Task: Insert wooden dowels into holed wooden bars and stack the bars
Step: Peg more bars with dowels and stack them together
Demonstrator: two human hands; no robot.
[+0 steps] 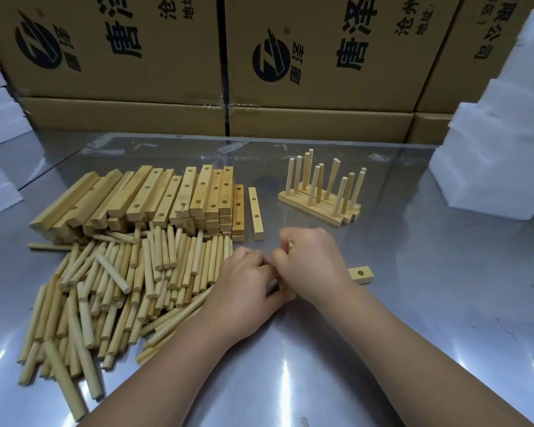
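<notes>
Head view. Right hand (312, 263), just right of the dowel pile (121, 291), has its fingers clamped round a dowel (290, 245), whose tip shows above the fist. A holed bar (361, 274) protrudes from behind that hand. Left hand (244, 282), at the pile's right edge, has curled fingers and touches the right hand; what it holds cannot be told. Bar stack (167, 195) lies behind the pile. Finished bars (318, 208) stand well right of it.

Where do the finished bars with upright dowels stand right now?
In the head view, right of centre, the finished bars stand on the metal table beyond the right hand, between the single loose bar and the white foam blocks.
</notes>
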